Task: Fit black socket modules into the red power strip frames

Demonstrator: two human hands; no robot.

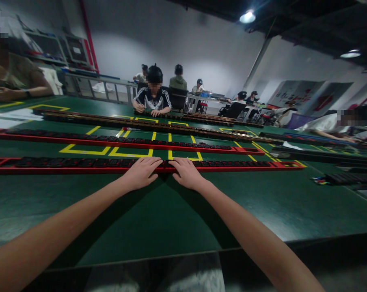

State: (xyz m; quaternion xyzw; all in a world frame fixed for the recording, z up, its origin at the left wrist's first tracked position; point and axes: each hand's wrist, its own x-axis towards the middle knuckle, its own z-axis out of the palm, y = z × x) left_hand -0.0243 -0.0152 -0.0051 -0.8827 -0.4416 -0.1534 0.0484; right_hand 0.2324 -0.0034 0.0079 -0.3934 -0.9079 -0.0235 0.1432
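Two long, narrow red trays lie side by side across the green table [268,207], each filled along most of its length with a row of dark pieces. Both hands are at the near tray [80,170]: the left hand [143,172] and the right hand [186,172] rest over its middle, just beside each other, open, with fingers extended and thumbs apart towards the near rim. Whether the fingertips press on the black pieces [92,163] inside is too small to tell. Beyond it, apart from both hands, the far tray [247,151] holds a similar row [134,140]. Yellow tape [131,154] shows between the trays, and a co-worker [153,97] sits at the table's opposite side.
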